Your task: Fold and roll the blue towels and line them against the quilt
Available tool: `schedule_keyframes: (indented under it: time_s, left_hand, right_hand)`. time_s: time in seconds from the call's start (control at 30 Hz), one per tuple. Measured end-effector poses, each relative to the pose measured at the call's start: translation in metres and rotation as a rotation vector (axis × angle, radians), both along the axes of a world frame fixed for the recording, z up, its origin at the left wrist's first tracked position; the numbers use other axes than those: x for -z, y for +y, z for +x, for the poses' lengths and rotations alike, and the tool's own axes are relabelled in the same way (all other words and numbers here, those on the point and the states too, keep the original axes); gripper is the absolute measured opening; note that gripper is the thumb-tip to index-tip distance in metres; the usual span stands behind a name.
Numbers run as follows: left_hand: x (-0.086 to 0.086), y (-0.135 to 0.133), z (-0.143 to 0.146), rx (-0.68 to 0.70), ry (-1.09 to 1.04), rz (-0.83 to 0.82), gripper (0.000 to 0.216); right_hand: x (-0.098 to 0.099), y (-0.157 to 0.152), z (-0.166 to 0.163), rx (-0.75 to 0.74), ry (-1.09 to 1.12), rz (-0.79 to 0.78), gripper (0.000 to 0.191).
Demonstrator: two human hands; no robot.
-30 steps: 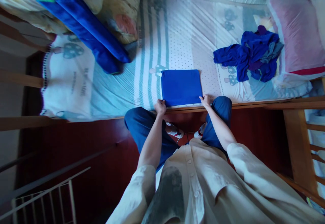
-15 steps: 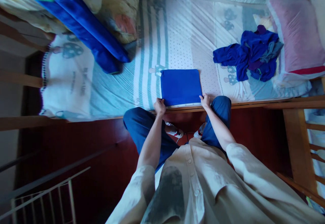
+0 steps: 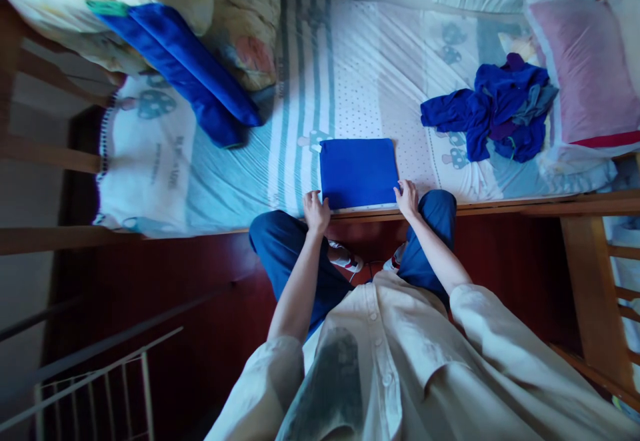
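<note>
A flat blue rectangle of fabric (image 3: 358, 173), folded or a pouch, lies on the bed near its front edge; I cannot tell which it is. At its near left corner is my left hand (image 3: 316, 211), with thumb and fingers apart and gripping nothing. My right hand (image 3: 407, 199) is by the near right corner, also open, its fingertips close to the fabric's edge. Whether either hand still lightly touches the fabric is hard to make out.
On the patterned bed sheet (image 3: 350, 71), a crumpled heap of blue clothes (image 3: 505, 107) lies to the right, beside a pink pillow (image 3: 585, 71). Two long blue fabric rolls (image 3: 193, 71) lean against bulky pale bedding (image 3: 245, 21) at the left. A white rack (image 3: 100, 387) stands lower left.
Both hands have let go of the fabric's near corners, and their fingers have spread. The fabric lies where it was on the bed. The view has shifted slightly.
</note>
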State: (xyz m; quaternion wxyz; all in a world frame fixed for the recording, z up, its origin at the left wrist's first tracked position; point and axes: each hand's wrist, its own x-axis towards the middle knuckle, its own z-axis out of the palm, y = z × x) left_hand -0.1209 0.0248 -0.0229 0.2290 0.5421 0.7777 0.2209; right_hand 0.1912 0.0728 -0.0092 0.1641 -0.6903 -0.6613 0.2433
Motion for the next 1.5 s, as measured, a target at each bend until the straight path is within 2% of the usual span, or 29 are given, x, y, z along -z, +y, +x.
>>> schedule_keyframes:
  time_s: [0.17,0.37,0.5,0.63,0.83,1.03,1.2,1.37,1.5]
  left_hand:
    - [0.001,-0.013,0.022,0.34,-0.012,0.016,0.055]
    - [0.018,-0.016,0.029,0.401,0.09,-0.094,0.067]
    - [0.021,-0.013,0.025,0.445,0.158,-0.121,0.069]
    - [0.018,-0.007,0.023,0.484,0.209,-0.119,0.063]
    - [0.011,0.003,0.014,0.55,0.182,-0.119,0.059]
    - [0.007,-0.001,0.007,0.612,0.219,-0.12,0.055]
    - [0.001,-0.014,0.01,0.631,0.323,-0.202,0.048]
    - [-0.008,-0.021,0.01,0.618,0.333,-0.236,0.047]
    - [-0.013,-0.023,0.007,0.581,0.342,-0.254,0.045]
  right_hand:
    - [-0.012,-0.02,-0.016,-0.276,-0.032,-0.008,0.039]
    - [0.003,-0.023,-0.019,-0.415,-0.142,-0.078,0.052]
    - [0.015,-0.014,-0.017,-0.436,-0.154,-0.092,0.055]
    - [0.022,-0.007,-0.013,-0.446,-0.17,-0.092,0.054]
    - [0.025,0.002,-0.006,-0.44,-0.162,-0.085,0.052]
    - [0.016,0.006,0.005,-0.445,-0.176,-0.133,0.053]
    - [0.006,-0.008,0.008,-0.434,-0.199,-0.187,0.043]
    - [-0.002,-0.018,0.007,-0.368,-0.189,-0.244,0.035]
    - [-0.009,-0.018,0.009,-0.356,-0.196,-0.256,0.041]
